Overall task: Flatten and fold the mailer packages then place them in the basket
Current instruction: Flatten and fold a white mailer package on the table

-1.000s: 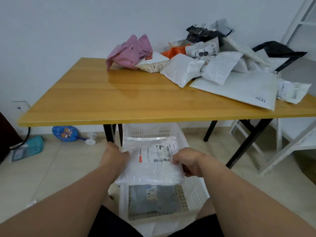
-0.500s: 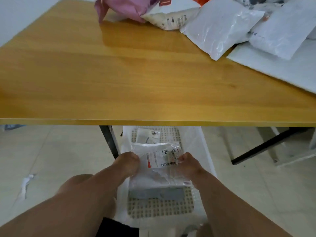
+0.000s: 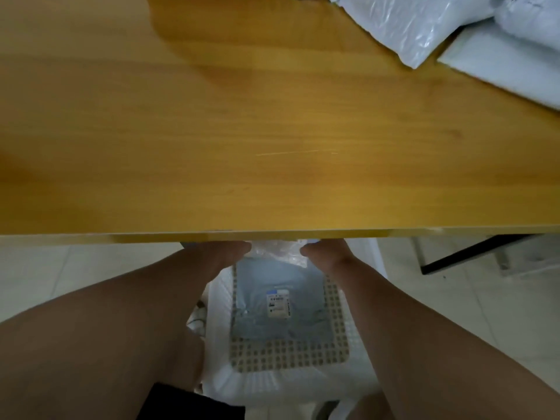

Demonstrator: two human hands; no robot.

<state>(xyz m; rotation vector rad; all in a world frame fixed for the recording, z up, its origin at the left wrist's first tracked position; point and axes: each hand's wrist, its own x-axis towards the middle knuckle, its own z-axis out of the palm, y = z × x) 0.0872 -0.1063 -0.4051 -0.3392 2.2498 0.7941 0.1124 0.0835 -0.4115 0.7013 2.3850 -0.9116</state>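
Observation:
My left hand [image 3: 225,253] and my right hand [image 3: 322,253] reach down under the table's front edge, which hides their fingertips. Between them they hold a folded white mailer [image 3: 277,253] by its two sides, low over the far half of the white perforated basket [image 3: 288,386] on the floor. A flat grey mailer [image 3: 257,313] with a small white label lies on the basket's bottom, nearer to me. Only a strip of the white mailer shows below the table edge.
The wooden table [image 3: 272,131] fills the upper view and overhangs the basket's far end. A puffy white mailer [image 3: 406,28] and a large flat white one [image 3: 503,68] lie at its far right. A black table leg [image 3: 472,253] slants over the tiled floor to the right.
Both hands have carried the white mailer down and forward into the basket, under the table edge. My head has tilted down and closer, so the mailer pile has mostly left view.

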